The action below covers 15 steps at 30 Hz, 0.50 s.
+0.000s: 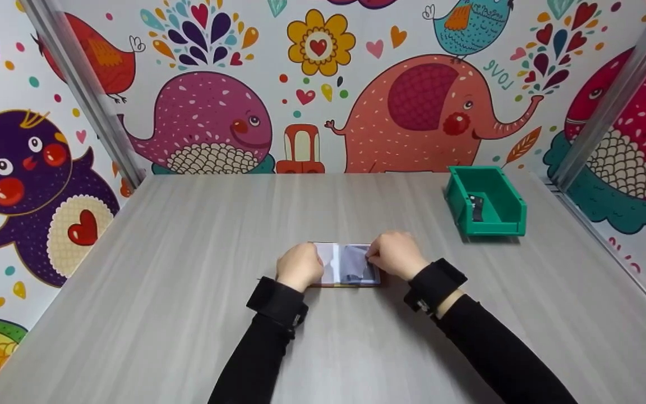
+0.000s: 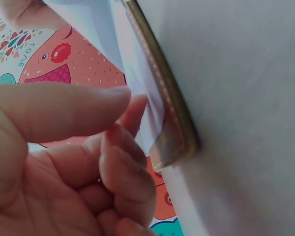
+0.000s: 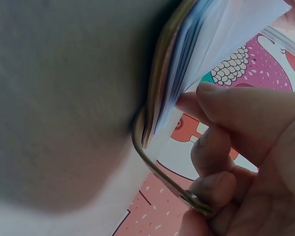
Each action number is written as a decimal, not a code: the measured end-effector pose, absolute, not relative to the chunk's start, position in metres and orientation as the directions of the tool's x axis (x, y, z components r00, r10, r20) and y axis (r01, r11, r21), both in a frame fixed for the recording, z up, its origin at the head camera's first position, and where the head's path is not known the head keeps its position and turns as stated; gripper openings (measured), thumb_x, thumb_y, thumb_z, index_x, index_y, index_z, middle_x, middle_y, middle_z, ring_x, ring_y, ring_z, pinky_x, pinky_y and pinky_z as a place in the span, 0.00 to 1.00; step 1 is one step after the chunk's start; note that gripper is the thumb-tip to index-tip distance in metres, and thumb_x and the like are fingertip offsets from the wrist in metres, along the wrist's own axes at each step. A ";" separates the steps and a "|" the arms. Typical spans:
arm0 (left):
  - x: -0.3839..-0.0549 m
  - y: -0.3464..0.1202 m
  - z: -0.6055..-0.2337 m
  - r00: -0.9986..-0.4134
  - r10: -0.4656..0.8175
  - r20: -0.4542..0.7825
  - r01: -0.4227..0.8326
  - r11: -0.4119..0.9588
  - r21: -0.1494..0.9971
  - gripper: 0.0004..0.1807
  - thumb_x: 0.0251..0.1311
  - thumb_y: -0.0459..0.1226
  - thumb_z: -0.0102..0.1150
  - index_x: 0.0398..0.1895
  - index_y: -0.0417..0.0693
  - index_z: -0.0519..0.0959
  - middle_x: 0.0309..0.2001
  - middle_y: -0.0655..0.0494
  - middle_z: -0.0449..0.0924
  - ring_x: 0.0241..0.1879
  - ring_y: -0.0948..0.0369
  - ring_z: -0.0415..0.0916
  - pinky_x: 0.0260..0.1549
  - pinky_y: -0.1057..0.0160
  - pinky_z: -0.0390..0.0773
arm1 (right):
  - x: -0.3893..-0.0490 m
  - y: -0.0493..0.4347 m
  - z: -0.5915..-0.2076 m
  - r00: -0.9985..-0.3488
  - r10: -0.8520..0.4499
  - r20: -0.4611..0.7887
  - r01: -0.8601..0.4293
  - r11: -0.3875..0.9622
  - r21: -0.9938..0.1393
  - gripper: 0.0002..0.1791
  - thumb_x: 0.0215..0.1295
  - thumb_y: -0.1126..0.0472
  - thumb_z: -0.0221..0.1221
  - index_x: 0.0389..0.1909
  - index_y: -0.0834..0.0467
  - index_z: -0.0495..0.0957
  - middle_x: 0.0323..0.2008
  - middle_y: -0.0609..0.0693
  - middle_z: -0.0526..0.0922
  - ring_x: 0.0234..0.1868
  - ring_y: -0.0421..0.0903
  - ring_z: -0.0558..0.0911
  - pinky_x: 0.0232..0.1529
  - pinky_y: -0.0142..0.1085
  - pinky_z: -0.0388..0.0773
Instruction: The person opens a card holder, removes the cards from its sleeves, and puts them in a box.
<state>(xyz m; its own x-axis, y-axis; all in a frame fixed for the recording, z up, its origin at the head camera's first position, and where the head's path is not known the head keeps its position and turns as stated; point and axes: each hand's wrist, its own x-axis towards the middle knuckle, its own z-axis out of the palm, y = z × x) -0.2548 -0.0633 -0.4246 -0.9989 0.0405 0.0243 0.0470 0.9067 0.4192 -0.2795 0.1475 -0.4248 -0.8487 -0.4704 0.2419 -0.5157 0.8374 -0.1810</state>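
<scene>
A small card holder [image 1: 335, 264] lies opened flat on the table, with pale, see-through sleeves on both sides. Its brown stitched cover [image 2: 174, 108] shows edge-on in the left wrist view. At its left edge, my left hand [image 1: 300, 265] has its thumb and forefinger together at the sleeve edge, other fingers curled. My right hand [image 1: 398, 255] pinches the outer edge of a right-side sleeve [image 1: 354, 264]. In the right wrist view, a strap [image 3: 160, 172] with a metal snap runs from the cover towards the curled fingers. The exact fingertip contact is partly hidden.
A green plastic bin [image 1: 494, 229] stands at the table's back right, with a small dark item [image 1: 476, 209] inside. Cartoon-printed walls and metal posts [image 1: 84, 92] border the wood-grain table [image 1: 188, 314].
</scene>
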 end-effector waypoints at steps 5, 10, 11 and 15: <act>-0.255 -0.063 -0.424 -0.999 0.047 0.015 0.048 0.904 0.424 0.19 0.50 0.28 0.55 0.09 0.52 0.63 0.16 0.58 0.63 0.21 0.59 0.63 0.21 0.57 0.67 | -0.279 0.146 -0.425 -0.839 -0.484 0.248 -0.531 0.828 -0.182 0.04 0.53 0.64 0.71 0.30 0.54 0.90 0.31 0.49 0.88 0.34 0.53 0.85 0.40 0.51 0.76; -0.255 -0.063 -0.424 -0.999 0.039 0.009 0.039 0.903 0.427 0.17 0.50 0.29 0.57 0.10 0.52 0.66 0.18 0.57 0.68 0.22 0.58 0.67 0.24 0.55 0.72 | -0.278 0.143 -0.424 -0.844 -0.487 0.224 -0.529 0.823 -0.208 0.06 0.51 0.65 0.71 0.31 0.53 0.90 0.32 0.50 0.88 0.35 0.54 0.84 0.43 0.52 0.74; -0.255 -0.063 -0.424 -0.999 0.036 0.009 0.036 0.904 0.425 0.16 0.50 0.29 0.57 0.10 0.51 0.67 0.19 0.57 0.70 0.23 0.57 0.68 0.26 0.53 0.74 | -0.278 0.142 -0.423 -0.843 -0.488 0.225 -0.531 0.821 -0.210 0.06 0.51 0.65 0.71 0.31 0.53 0.90 0.32 0.50 0.88 0.35 0.54 0.84 0.43 0.52 0.74; -0.255 -0.063 -0.424 -1.000 0.027 0.013 0.030 0.908 0.417 0.13 0.50 0.30 0.58 0.13 0.50 0.70 0.23 0.55 0.74 0.26 0.56 0.72 0.31 0.50 0.77 | -0.277 0.141 -0.424 -0.831 -0.503 0.236 -0.549 0.810 -0.207 0.06 0.51 0.64 0.72 0.31 0.53 0.90 0.31 0.50 0.87 0.34 0.53 0.84 0.44 0.53 0.74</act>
